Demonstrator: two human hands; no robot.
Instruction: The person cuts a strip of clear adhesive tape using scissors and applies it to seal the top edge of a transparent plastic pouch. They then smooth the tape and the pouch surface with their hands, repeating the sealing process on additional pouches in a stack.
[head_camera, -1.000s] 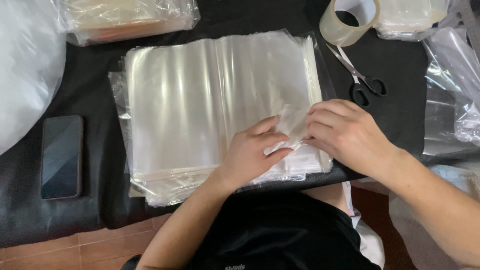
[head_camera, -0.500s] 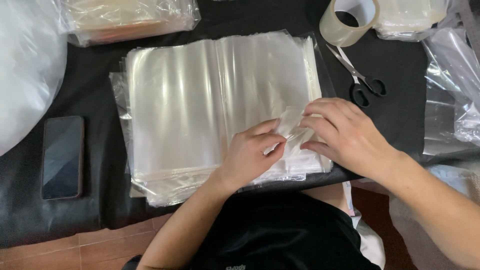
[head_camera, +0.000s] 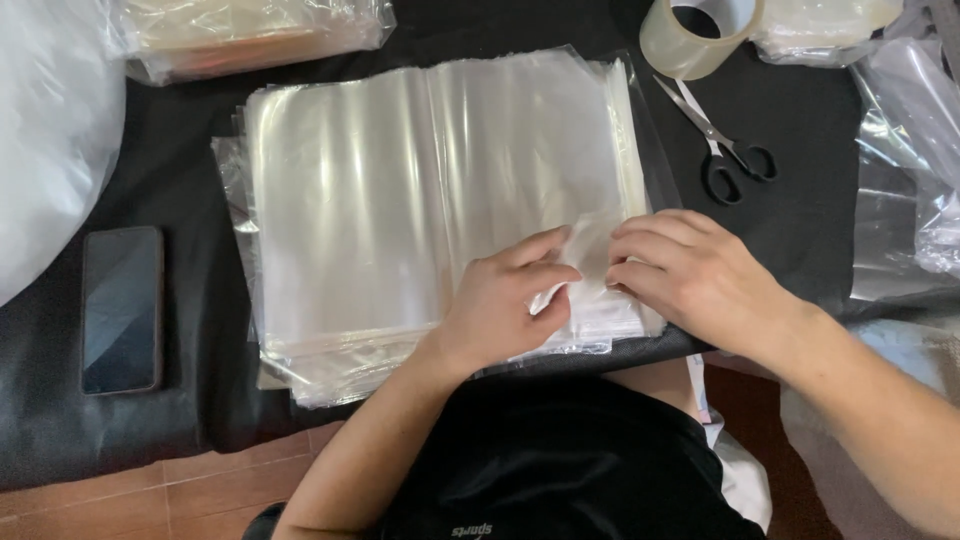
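Both hands meet at the near right corner of the stack of clear plastic bags (head_camera: 420, 200), which lies mid-table on the black cloth (head_camera: 200, 400). The left hand (head_camera: 505, 305) pinches a bag's corner; the right hand (head_camera: 690, 275) presses curled fingers beside it. Scissors (head_camera: 720, 150) and a tape roll (head_camera: 700, 35) sit toward the far right corner, a phone (head_camera: 122, 308) near the left edge.

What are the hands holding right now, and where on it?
Both hands, left hand and right hand, pinch the near right corner of the top clear plastic bag on the stack.

Soft even overhead light, sharp focus; glare streaks on the stack of clear plastic bags (head_camera: 420, 200), shadows faint.
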